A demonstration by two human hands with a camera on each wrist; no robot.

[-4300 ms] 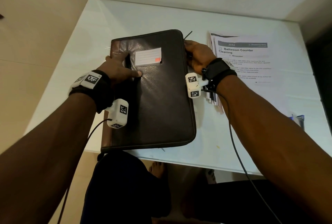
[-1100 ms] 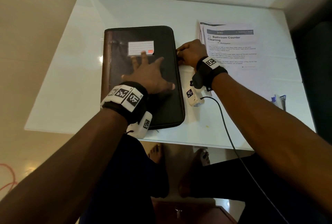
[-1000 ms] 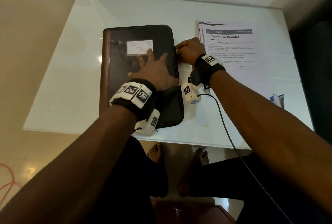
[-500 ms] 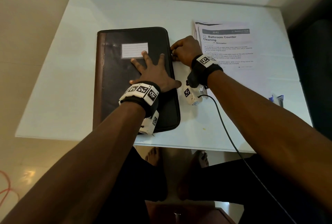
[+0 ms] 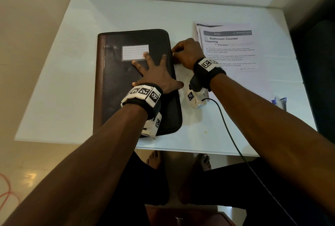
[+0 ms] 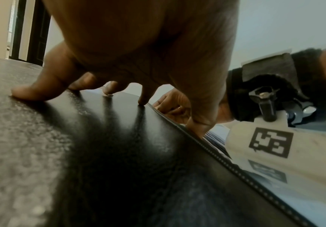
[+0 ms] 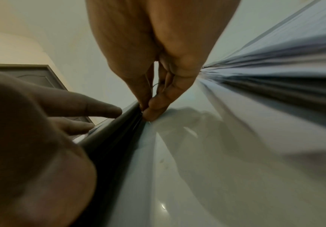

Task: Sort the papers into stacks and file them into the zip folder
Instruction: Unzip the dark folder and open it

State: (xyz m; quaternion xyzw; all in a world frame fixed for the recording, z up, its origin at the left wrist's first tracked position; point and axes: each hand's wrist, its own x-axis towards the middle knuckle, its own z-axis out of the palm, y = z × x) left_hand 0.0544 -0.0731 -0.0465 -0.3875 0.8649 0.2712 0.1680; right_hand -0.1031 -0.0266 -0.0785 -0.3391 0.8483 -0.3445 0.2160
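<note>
Near table (image 5: pixel 76 73) front edge, left of centre: zip folder (image 5: pixel 123 88) flat, cover down. Left hand (image 5: pixel 155 75) spread flat, pressing cover. Right hand (image 5: pixel 186 53) pinching at folder's right edge, probably the zip pull; pull itself not resolved. Papers (image 5: pixel 233 51) stacked toward right edge, unfiled. Judged early: folder to open, filing outstanding.

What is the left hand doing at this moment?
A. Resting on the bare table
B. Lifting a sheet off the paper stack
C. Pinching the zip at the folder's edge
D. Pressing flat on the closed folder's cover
D: the left hand lies with spread fingers on the cover of the closed folder, while the right hand pinches at the folder's right edge.
</note>
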